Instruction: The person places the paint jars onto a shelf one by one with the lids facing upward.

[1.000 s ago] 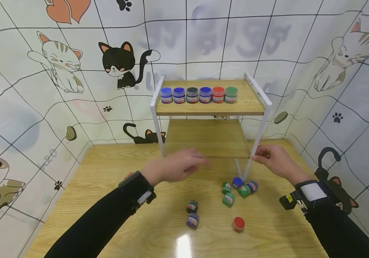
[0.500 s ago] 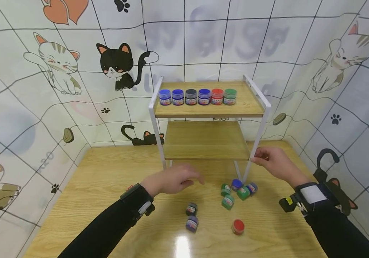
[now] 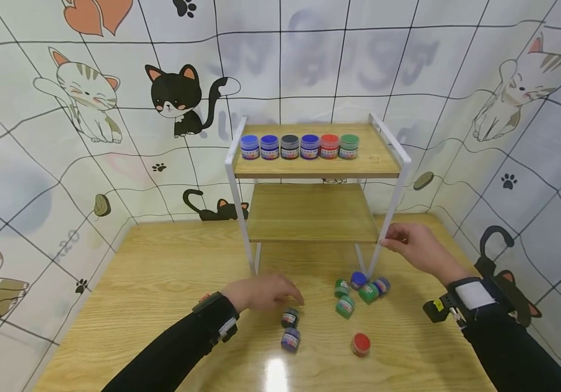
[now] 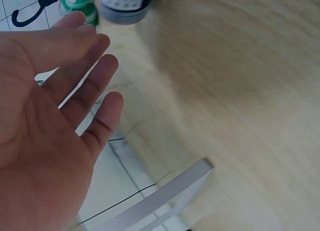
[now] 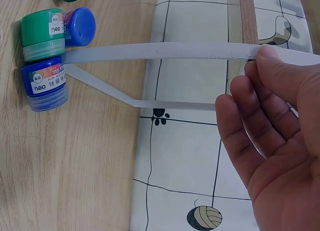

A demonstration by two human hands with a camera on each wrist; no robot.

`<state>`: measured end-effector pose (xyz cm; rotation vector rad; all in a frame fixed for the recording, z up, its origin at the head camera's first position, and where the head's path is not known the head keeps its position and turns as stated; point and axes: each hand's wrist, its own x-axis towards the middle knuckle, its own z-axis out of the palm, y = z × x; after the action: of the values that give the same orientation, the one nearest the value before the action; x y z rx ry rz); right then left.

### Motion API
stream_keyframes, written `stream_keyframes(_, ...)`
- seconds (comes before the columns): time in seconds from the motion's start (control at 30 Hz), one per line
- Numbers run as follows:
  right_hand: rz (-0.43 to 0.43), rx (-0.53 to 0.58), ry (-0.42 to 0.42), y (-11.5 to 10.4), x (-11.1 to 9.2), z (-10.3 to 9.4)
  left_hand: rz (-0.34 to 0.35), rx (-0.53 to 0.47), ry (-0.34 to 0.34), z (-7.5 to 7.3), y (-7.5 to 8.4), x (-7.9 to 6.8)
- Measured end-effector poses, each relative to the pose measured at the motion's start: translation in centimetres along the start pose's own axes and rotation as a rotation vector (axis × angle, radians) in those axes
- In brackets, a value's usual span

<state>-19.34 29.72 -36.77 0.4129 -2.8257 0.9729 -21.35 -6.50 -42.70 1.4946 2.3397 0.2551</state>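
Note:
My left hand (image 3: 265, 292) hovers over the table with relaxed fingers, just behind a dark-lidded paint jar (image 3: 290, 317). A purple paint jar (image 3: 290, 340) lies right in front of that one. In the left wrist view the fingers (image 4: 102, 73) hold nothing, and a grey-lidded jar shows past the fingertips. My right hand (image 3: 419, 247) pinches the right front leg (image 5: 200, 50) of a two-tier shelf rack (image 3: 309, 212) between thumb and index finger, at the height of the lower board. Six-odd colours aside, several upright paint jars (image 3: 309, 147) line the top board.
By the rack's right foot lie green jars (image 3: 345, 306) and blue jars (image 3: 382, 286), close together. A red-lidded jar (image 3: 361, 344) sits nearer the front. Patterned cat sheeting (image 3: 309, 65) encloses the wooden table (image 3: 172, 261) at the back and sides.
My left hand has come down and toward me, from in front of the lower board to just behind the dark jar. The right hand stays at the rack's leg.

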Motion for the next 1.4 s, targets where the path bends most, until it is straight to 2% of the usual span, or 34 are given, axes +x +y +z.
stream_keyframes(0.13,-0.008,0.002,0.004,-0.1,0.1,0.0,-0.023,-0.061,-0.019,0.7,-0.1,-0.1)
stream_keyframes(0.33,-0.012,0.007,0.013,-0.1,0.2,-0.1,0.043,-0.12,-0.003,1.7,-0.5,-0.2)
stream_keyframes(0.43,-0.012,0.007,0.014,0.0,0.2,-0.1,0.049,-0.146,-0.004,2.1,-0.6,-0.1)
stream_keyframes(0.6,-0.009,0.006,0.01,0.0,0.2,-0.2,0.01,-0.168,-0.002,2.6,-0.8,0.0)
stream_keyframes(0.8,-0.007,0.007,0.009,-0.1,0.0,-0.1,-0.077,-0.149,0.051,3.1,-1.0,0.1)
stream_keyframes(0.93,-0.009,0.006,0.009,0.0,0.0,0.0,-0.095,-0.116,0.076,3.4,-1.2,0.2)
stream_keyframes(1.13,-0.01,0.003,0.009,0.0,0.0,0.1,-0.125,-0.125,0.089,3.6,-1.5,0.3)
stream_keyframes(1.4,0.005,-0.003,0.007,0.1,0.0,0.1,-0.117,-0.148,0.128,3.4,-1.5,0.0)
